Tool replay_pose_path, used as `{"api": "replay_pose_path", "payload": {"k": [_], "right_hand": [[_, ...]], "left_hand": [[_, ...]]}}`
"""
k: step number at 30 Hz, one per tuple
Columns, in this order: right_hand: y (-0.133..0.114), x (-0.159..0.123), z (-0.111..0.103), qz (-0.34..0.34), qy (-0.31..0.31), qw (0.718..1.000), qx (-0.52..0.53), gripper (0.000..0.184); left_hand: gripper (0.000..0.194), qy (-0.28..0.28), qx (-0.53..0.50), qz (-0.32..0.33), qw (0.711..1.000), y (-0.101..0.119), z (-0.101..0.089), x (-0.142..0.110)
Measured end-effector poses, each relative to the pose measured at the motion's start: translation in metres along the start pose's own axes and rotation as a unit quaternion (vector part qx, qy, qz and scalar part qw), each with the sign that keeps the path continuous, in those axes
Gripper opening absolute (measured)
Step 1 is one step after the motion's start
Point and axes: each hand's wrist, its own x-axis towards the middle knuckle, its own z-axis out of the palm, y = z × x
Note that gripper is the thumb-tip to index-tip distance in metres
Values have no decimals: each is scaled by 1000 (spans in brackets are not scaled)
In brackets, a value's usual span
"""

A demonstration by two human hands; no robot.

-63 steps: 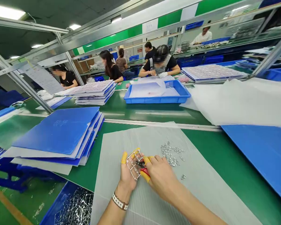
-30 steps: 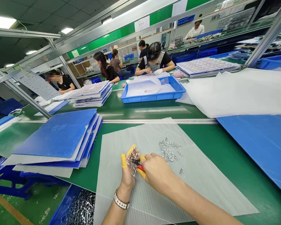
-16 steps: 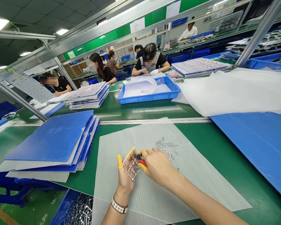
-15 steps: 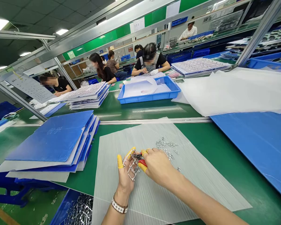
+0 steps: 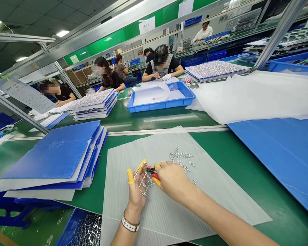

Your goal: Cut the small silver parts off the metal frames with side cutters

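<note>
In my left hand [image 5: 138, 189] is a small silvery metal frame [image 5: 143, 181] with cross bars, its fingers curled behind it. Yellow finger cots cover some fingertips of both hands. My right hand [image 5: 170, 177] is closed around red-handled pliers [image 5: 155, 175], whose dark jaws are at the upper right side of the frame. Whether the jaws grip a part is too small to tell. Small shiny metal pieces [image 5: 178, 156] lie scattered on the pale sheet [image 5: 207, 205] beyond my right hand, with a few more behind the frame.
Blue and white sheets [image 5: 53, 150] are stacked at left. A large blue board [image 5: 279, 150] lies at right. Across the green bench [image 5: 149, 121] stands a blue tray [image 5: 161, 106]. Below, a blue bin [image 5: 86, 229] holds metal parts. Several co-workers sit beyond.
The whole view has shifted slightly. My hands keep almost the same pose, with the pliers still at the metal frame; the frame appears tilted a little differently.
</note>
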Motion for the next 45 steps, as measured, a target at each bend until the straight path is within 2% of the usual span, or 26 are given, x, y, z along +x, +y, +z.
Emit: {"api": "replay_pose_path", "payload": {"k": [10, 22, 31, 37, 45], "right_hand": [[-1, -6, 10, 11, -29, 1000, 0, 23], [-6, -4, 14, 3, -5, 1000, -18, 21], [-6, -4, 12, -20, -22, 999, -32, 11], [-12, -10, 6, -16, -20, 1000, -7, 18], [-23, -11, 8, -21, -26, 999, 17, 21]], "left_hand": [[69, -1, -81, -16, 997, 11, -2, 3], [72, 29, -28, 4, 999, 5, 0, -2], [73, 34, -19, 18, 999, 5, -2, 1], [69, 42, -36, 40, 998, 12, 0, 4], [69, 56, -50, 36, 997, 9, 4, 5]]}}
